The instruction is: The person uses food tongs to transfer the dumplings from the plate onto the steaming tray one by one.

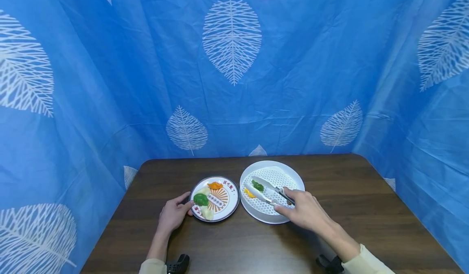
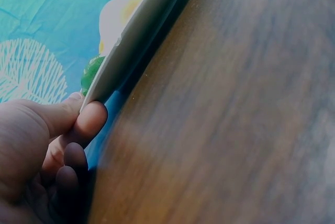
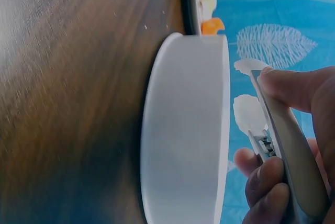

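Observation:
My left hand pinches the left rim of a patterned plate between thumb and fingers; the left wrist view shows the plate edge-on. On the plate lie a green piece, an orange piece and pale pieces. My right hand grips metal tongs, their arms spread over a round white container with a perforated base. Inside it, a green piece and a yellow-orange piece lie near the tong tips. Whether the tips touch them, I cannot tell.
The plate and container stand side by side on a dark wooden table. Behind the table hangs a blue cloth with white leaf prints. Dark wrist devices show near both sleeves.

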A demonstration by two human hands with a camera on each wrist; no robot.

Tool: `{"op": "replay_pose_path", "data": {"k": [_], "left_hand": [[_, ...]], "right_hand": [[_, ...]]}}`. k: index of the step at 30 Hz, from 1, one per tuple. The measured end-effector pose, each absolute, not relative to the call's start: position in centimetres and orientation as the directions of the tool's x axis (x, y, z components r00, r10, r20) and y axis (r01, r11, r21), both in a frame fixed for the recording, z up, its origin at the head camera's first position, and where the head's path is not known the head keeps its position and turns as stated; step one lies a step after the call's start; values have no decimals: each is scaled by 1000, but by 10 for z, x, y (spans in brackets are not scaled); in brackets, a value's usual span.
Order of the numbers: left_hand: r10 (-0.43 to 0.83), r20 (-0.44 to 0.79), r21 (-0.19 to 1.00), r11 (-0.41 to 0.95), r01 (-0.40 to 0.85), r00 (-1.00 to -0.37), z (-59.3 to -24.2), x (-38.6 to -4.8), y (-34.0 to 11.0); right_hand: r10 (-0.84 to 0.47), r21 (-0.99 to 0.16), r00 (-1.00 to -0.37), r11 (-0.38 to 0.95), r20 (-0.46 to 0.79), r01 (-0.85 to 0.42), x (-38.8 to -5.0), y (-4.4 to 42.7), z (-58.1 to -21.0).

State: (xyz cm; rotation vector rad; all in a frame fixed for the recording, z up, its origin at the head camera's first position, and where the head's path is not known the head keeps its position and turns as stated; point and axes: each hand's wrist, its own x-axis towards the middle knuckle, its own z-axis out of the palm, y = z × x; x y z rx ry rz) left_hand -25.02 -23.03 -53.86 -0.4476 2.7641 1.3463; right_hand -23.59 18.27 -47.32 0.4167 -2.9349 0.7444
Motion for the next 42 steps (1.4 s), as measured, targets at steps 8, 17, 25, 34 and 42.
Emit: {"op": "replay_pose_path", "data": {"k": [8, 17, 25, 34, 42], "left_hand": [[-243, -152, 766, 584, -269, -958, -539, -250, -229], [-235, -138, 765, 592, -255, -962, -541, -250, -231], [-221, -133, 772, 588, -241, -966, -540, -249, -231], [-220, -137, 766, 594, -244, -966, -540, -251, -233], [-225, -148, 761, 596, -257, -963, -542, -253, -233]], "right_hand": [[-248, -466, -955, 834, 160, -295, -227, 167, -478], [-283, -480, -932, 800, 225, -359, -215, 145, -487], [-289, -502, -935, 790, 204, -353, -209, 127, -486], [-351, -541, -928, 760, 125, -360, -205, 108, -486], [-412, -531, -899, 735, 146, -423, -203, 95, -491]]}}
